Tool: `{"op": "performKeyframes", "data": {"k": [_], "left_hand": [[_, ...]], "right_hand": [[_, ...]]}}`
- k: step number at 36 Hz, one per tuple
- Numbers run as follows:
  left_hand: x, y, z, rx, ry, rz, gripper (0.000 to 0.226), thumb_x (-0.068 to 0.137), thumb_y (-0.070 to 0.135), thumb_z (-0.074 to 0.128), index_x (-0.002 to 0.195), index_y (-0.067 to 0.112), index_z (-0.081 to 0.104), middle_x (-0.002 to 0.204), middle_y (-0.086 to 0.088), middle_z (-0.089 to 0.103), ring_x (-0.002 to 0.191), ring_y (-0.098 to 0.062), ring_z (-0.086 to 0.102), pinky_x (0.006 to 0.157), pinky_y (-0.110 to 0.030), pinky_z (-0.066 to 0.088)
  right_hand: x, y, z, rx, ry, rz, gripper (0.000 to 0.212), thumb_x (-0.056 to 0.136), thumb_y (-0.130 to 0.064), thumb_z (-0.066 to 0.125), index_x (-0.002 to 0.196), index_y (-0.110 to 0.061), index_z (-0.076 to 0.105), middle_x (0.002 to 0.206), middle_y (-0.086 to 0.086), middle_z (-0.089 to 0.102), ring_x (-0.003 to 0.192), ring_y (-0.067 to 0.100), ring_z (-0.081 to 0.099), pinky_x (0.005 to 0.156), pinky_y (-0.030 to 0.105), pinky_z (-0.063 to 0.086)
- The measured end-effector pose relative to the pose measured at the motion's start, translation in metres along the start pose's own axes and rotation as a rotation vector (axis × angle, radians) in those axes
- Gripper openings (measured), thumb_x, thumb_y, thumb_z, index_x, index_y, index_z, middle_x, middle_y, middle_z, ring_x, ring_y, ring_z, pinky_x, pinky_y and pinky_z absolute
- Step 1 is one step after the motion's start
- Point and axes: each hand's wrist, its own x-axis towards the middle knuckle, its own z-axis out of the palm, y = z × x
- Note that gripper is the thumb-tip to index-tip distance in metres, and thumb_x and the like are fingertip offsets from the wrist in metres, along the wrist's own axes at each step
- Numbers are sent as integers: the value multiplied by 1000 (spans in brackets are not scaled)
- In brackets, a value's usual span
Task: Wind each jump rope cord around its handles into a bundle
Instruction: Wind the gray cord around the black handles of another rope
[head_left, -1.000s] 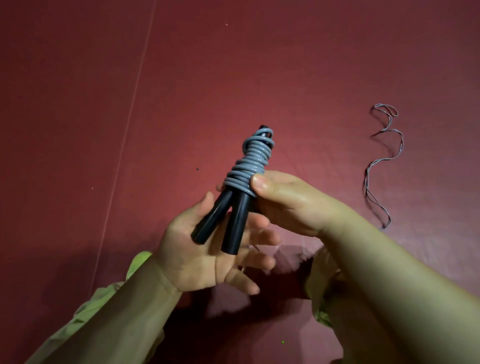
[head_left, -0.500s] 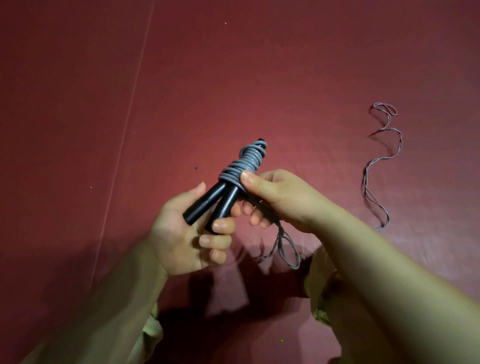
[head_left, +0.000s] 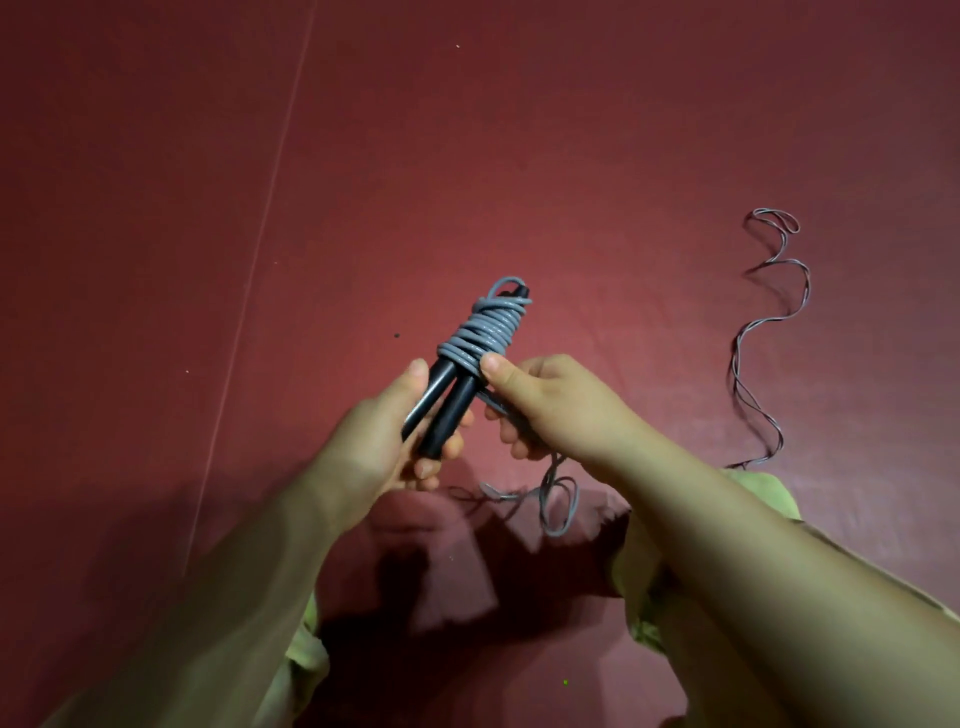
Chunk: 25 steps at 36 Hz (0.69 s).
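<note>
Two black jump rope handles (head_left: 447, 402) lie side by side, tilted up to the right, with grey cord (head_left: 483, 332) wound in several turns around their upper half. My left hand (head_left: 384, 441) grips the bare lower ends of the handles. My right hand (head_left: 550, 405) pinches the cord just under the coil, thumb against the lowest turns. A loose tail of the cord (head_left: 558, 499) hangs from my right hand and loops down onto the red floor.
The dark red floor (head_left: 571, 156) fills the view, with a thin seam line (head_left: 260, 234) running down the left. The long loose cord (head_left: 753, 343) snakes across the floor on the right. Green fabric (head_left: 763, 493) shows under my right arm.
My left hand closed from an open palm into a grip around the handle ends. My right hand slid down from the coil and now holds the cord's tail, which hangs free.
</note>
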Motion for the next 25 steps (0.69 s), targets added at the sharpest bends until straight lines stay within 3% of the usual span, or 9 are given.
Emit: {"op": "performKeyframes", "data": {"k": [3, 6, 9, 12, 15, 17, 19, 22, 25], "left_hand": [[4, -8, 0, 229, 174, 134, 46, 97, 50, 36, 77, 15, 59, 66, -6, 58, 46, -14, 45, 59, -33, 43], [4, -14, -1, 562, 162, 186, 45, 86, 62, 39, 84, 20, 54, 81, -1, 59, 77, -22, 54, 79, -39, 45], [2, -14, 2, 757, 175, 220, 25, 93, 45, 43, 101, 22, 49, 90, 3, 54, 91, -21, 51, 77, -31, 38], [3, -13, 2, 737, 179, 239, 26, 91, 46, 51, 104, 24, 47, 87, 9, 53, 90, -19, 52, 75, -30, 38], [6, -13, -2, 522, 59, 191, 54, 63, 63, 60, 101, 25, 51, 89, 8, 61, 85, -12, 58, 81, -32, 46], [1, -13, -3, 339, -44, 176, 49, 59, 56, 64, 95, 23, 58, 83, 6, 63, 76, -6, 56, 78, -25, 45], [-3, -10, -3, 127, -175, 41, 46, 64, 56, 60, 90, 19, 67, 84, -2, 68, 78, -14, 59, 80, -32, 45], [-6, -9, -7, -197, -551, -202, 74, 70, 72, 49, 93, 7, 74, 92, -16, 71, 81, -27, 67, 81, -42, 52], [-6, -14, -5, -576, -962, -208, 88, 83, 73, 41, 121, -5, 56, 104, -21, 66, 93, -33, 65, 89, -49, 49]], "right_hand": [[0, 0, 3, 56, -72, 58, 50, 96, -50, 41, 83, -7, 61, 61, 5, 59, 43, 15, 53, 44, 23, 41], [-2, 0, 3, 62, -112, 113, 58, 92, -60, 40, 86, -7, 62, 67, 6, 59, 46, 17, 54, 47, 25, 39], [-2, 0, 3, -11, -97, 82, 64, 91, -59, 44, 95, 1, 65, 71, 8, 57, 51, 19, 52, 48, 27, 36], [-1, -1, 3, -39, -61, 9, 54, 93, -50, 49, 93, 1, 66, 70, 8, 56, 51, 20, 49, 47, 28, 35], [-2, -2, 1, -39, -28, -37, 39, 92, -41, 53, 79, -7, 68, 65, 6, 55, 50, 20, 47, 49, 30, 35], [-3, -3, 0, -2, -6, -63, 35, 91, -33, 52, 67, -9, 62, 55, 3, 52, 47, 19, 45, 49, 30, 33], [-4, -4, -1, 86, -37, -100, 34, 87, -31, 49, 62, -10, 54, 46, 2, 46, 42, 17, 39, 47, 30, 29], [-3, -3, -3, 208, -186, -173, 36, 71, -40, 46, 64, -5, 51, 44, 5, 43, 42, 17, 34, 47, 31, 23], [-5, -5, -3, 316, -350, -221, 45, 74, -37, 43, 81, 6, 55, 40, 3, 44, 36, 15, 35, 45, 33, 21]]}}
